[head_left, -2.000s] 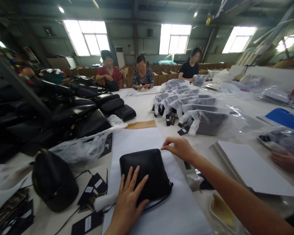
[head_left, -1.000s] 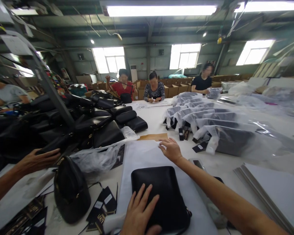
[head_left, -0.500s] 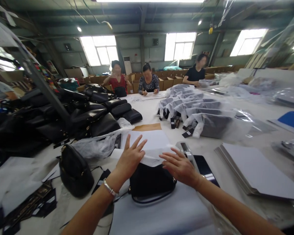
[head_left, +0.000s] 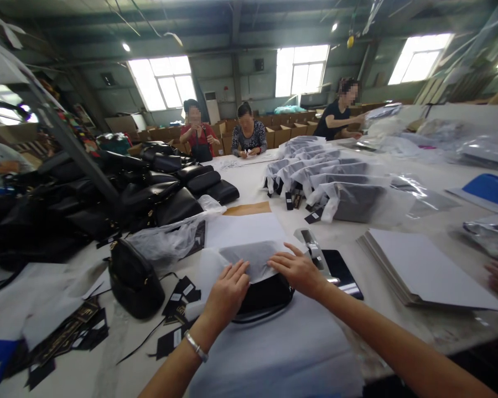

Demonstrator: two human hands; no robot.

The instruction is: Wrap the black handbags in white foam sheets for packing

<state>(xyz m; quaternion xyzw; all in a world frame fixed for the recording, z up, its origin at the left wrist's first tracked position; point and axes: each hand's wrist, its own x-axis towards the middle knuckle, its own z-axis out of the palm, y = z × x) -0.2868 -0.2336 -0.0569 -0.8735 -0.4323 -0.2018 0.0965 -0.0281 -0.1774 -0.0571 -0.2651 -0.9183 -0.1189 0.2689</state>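
A black handbag (head_left: 266, 294) lies in front of me on a large sheet of white tissue paper (head_left: 274, 354). A thin flap of the paper (head_left: 252, 258) covers the bag's far part, and the dark bag shows through it. My left hand (head_left: 227, 290) rests on the flap's left side, fingers stretched out together. On the right side, my right hand (head_left: 297, 272) lies flat over the flap's edge, fingers extended. The bag's near edge and its strap stay uncovered. Another black bag (head_left: 133, 279) stands to the left, beside several black tags (head_left: 182, 296).
Piled black bags (head_left: 178, 207) fill the left. Wrapped bags (head_left: 336, 193) lie in a row ahead. A metal dispenser (head_left: 313, 249) and a dark flat object (head_left: 341, 271) are right of my hands, near stacked white boards (head_left: 427, 265). Several people sit or stand across the table.
Both hands have come down onto the paper, which now lies flatter over the bag. My left fingers have gone from spread to together. The co-worker at right has reached toward the plastic bags.
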